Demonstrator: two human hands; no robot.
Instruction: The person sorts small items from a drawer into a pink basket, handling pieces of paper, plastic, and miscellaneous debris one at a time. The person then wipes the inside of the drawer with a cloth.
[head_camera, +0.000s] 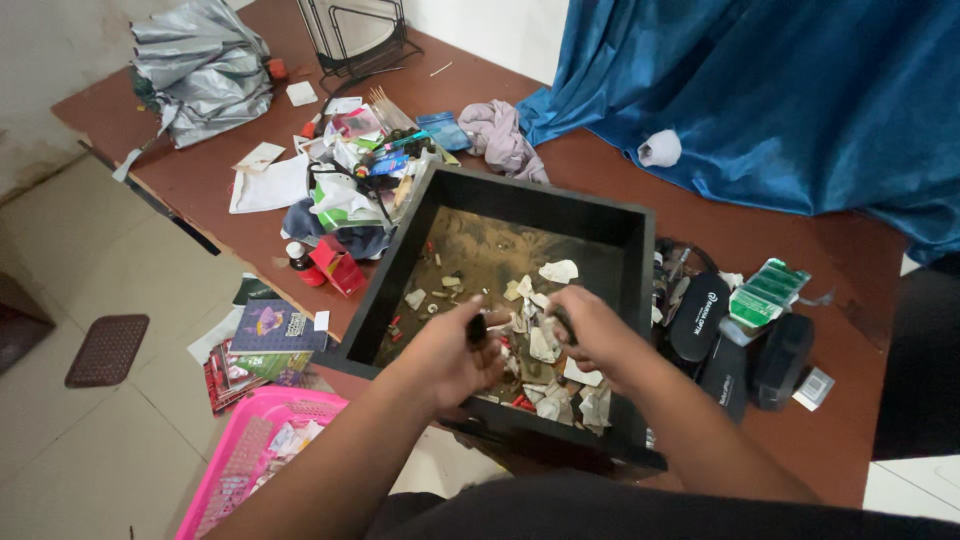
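Reddish-brown table (620, 185), black drawer (600, 225), blue cloth (780, 90), silver umbrella (200, 65), scattered packets (370, 160)

I see a black drawer (600, 225), its floor stained brown and strewn with white and red scraps (545, 345). Table (620, 175) reddish-brown. Cloth (780, 90) glossy blue. Basket (262, 440) bright pink, with a grid pattern. Umbrella (200, 65) silver-grey. Box (338, 265) red. Cases (740, 355) black. Packet (765, 292) green. Floor mat (107, 350) dark maroon, dotted.
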